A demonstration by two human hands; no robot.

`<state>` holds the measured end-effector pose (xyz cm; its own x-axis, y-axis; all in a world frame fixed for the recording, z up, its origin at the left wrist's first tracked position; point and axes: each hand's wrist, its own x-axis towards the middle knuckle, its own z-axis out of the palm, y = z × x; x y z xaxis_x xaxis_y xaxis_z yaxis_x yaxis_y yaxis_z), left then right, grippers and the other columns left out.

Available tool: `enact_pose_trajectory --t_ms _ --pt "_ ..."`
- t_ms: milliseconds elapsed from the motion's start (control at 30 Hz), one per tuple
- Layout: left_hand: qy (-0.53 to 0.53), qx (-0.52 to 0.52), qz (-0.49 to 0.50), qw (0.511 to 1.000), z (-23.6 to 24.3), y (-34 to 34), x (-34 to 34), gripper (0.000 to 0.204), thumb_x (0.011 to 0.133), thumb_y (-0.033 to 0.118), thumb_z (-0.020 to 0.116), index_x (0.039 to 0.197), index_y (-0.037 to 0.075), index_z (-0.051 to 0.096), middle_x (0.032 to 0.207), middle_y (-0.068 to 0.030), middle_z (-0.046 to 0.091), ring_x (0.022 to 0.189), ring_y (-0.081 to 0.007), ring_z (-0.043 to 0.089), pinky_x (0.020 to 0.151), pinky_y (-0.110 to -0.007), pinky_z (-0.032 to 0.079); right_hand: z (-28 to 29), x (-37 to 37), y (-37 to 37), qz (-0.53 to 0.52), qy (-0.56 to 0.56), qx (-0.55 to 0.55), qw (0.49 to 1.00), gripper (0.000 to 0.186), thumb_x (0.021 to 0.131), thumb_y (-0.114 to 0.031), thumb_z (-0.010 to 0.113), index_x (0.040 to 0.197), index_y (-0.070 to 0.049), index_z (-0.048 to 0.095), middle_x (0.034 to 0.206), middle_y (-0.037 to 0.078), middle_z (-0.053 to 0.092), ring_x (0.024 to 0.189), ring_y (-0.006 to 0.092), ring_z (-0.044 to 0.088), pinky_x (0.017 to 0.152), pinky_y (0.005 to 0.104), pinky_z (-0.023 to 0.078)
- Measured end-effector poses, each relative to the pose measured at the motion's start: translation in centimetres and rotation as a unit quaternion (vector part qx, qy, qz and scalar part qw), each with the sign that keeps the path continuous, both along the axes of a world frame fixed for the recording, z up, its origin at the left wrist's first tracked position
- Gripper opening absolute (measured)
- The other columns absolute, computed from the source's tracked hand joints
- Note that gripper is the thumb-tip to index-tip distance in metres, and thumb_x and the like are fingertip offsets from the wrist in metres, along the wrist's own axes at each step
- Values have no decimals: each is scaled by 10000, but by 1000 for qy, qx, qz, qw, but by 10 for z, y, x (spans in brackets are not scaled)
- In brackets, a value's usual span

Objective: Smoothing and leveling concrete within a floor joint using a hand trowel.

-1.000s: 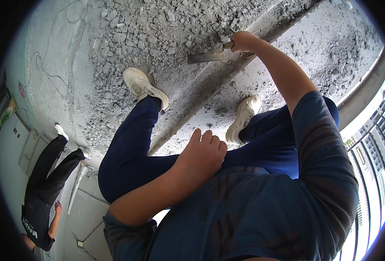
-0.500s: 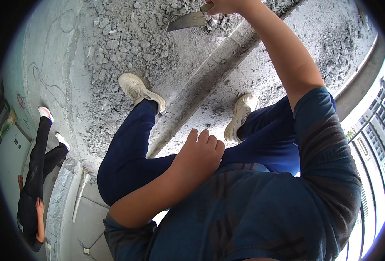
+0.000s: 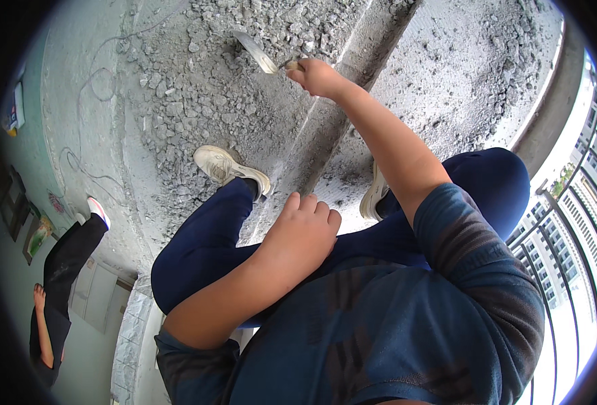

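My right hand (image 3: 317, 76) is closed round the short wooden handle of a trowel (image 3: 256, 52). The metal blade points away to the upper left, over grey rubble (image 3: 210, 74), and is seen nearly edge-on. Whether it touches the rubble I cannot tell. Bent in front of my body, my left hand (image 3: 303, 233) lies near my lap with its fingers loosely curled. Nothing sticks out of it, though its palm is hidden.
A straight groove (image 3: 372, 50) runs through the floor between my shoes (image 3: 221, 165). More broken bits (image 3: 507, 67) lie on the right. A cable (image 3: 79, 121) trails along the left wall side, where another person (image 3: 69, 263) stands. A railing (image 3: 561, 250) is at right.
My right hand has come down and closer to me with the trowel, whose blade has turned from broadside to nearly edge-on. My right knee has swung outward. The other person's legs have shifted.
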<state>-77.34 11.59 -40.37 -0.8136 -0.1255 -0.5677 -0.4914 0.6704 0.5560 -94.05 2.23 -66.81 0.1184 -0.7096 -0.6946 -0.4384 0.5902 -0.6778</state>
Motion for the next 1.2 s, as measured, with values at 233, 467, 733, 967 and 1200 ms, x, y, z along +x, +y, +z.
enact_pose_trajectory --t_ms 233,467,733,967,1200 --pt "-4 -14 -143 990 -28 -29 -6 293 821 290 724 981 61 635 941 -80 642 1040 -252 580 981 -410 418 -10 -24 36 -57 -28 -46 997 497 906 -467 685 1150 -38 626 1022 162 685 953 313 648 857 391 495" --pt "3 -6 -234 972 -48 -47 3 244 857 284 681 976 76 639 944 -73 642 1018 -240 579 977 -418 419 -41 -73 76 -443 84 -91 888 394 909 -363 671 1114 -26 654 884 122 687 808 230 637 773 358 496" --pt "15 -4 -229 973 -44 -66 9 266 852 287 690 993 68 635 963 -79 644 1035 -247 576 997 -428 418 -112 -33 116 -534 107 -43 838 389 901 -372 675 1059 -16 678 868 102 693 801 211 639 763 350 495" --pt "23 -13 -202 979 -36 -65 28 289 841 294 708 1000 64 633 967 -79 638 1046 -244 570 1000 -421 418 -113 -12 117 -546 123 -47 827 375 902 -362 678 1050 -17 678 837 88 681 765 183 616 741 339 490" --pt "17 -5 -203 979 -36 -69 28 301 836 292 715 1009 60 631 970 -77 637 1045 -241 566 1000 -417 416 -119 -12 109 -542 89 -45 835 372 918 -363 659 1065 -22 668 838 86 675 775 181 614 746 336 485"
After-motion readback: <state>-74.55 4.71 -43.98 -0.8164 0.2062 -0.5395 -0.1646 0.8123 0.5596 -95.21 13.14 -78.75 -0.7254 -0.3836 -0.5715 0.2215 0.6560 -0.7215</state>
